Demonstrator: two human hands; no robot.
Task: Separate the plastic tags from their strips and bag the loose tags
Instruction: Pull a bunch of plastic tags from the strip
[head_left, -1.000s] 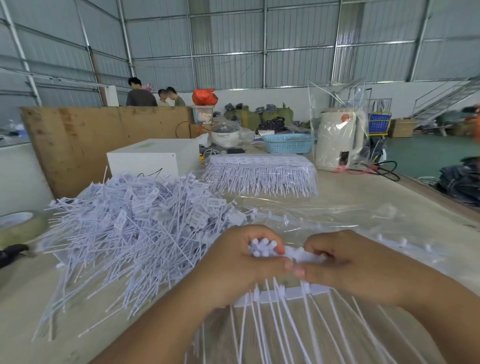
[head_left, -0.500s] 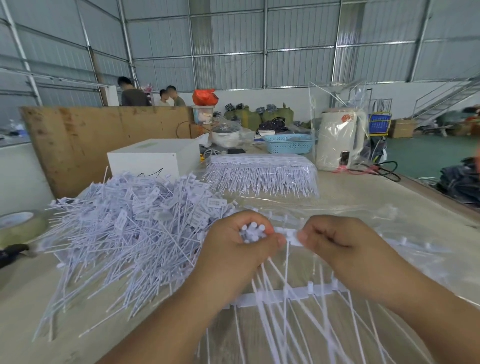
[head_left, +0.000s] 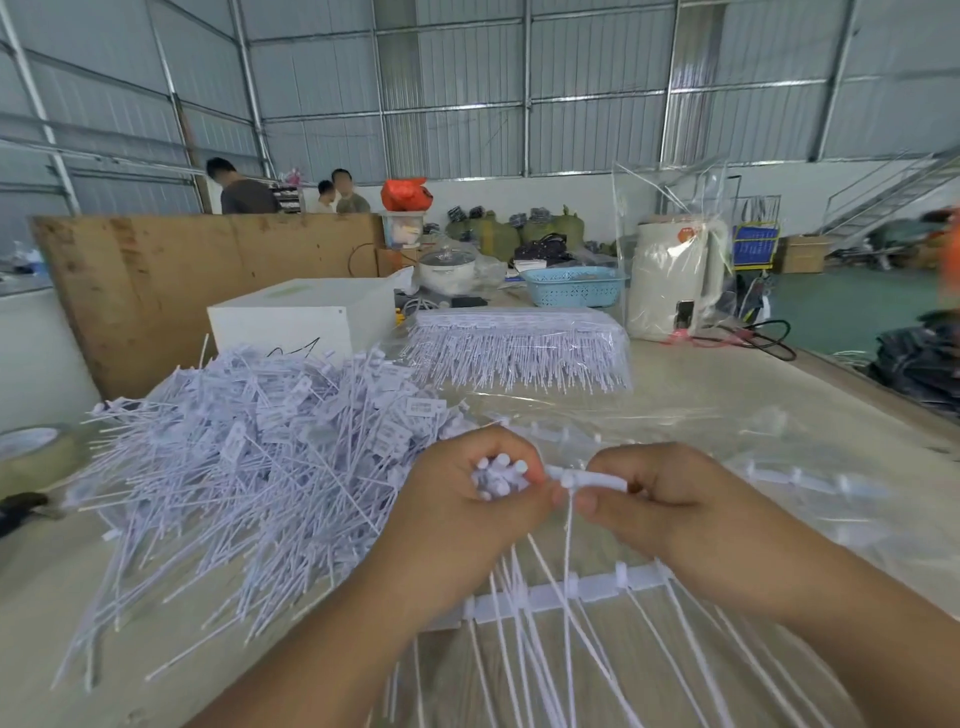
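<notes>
- We see a table (head_left: 727, 395) carrying a big heap (head_left: 249, 457) of loose white tags at the left, spread wide, its stems fanning toward the near edge.
- Behind the heap stands a white box (head_left: 306, 317); we cannot tell what is in it.
- A stack (head_left: 519, 348) of uncut tag strips lies at the middle back, stems hanging toward us.
- A blue basket (head_left: 574, 287) sits farther back; its contents are too small to make out.
- A white kettle (head_left: 675, 280) stands inside a clear plastic sleeve, right of the basket.
- A clear bag (head_left: 675, 431) lies flat under and beyond the hands; bare strips show through it at the right, though glare makes it hard to say whether they lie in it or on it.
- A strip (head_left: 550, 597) with tags attached lies just below both hands, stems running off the bottom edge, blurred.
- Our left hand (head_left: 467, 514) is curled round a bunch (head_left: 501, 475) of tag heads, their tips poking up between thumb and fingers.
- Our right hand (head_left: 660, 504) pinches a single tag (head_left: 592, 480), its stem hanging straight down.
- The two hands sit close together, nearly touching at the fingertips.
- A tape roll (head_left: 31, 452) is cut off by the left edge.
</notes>
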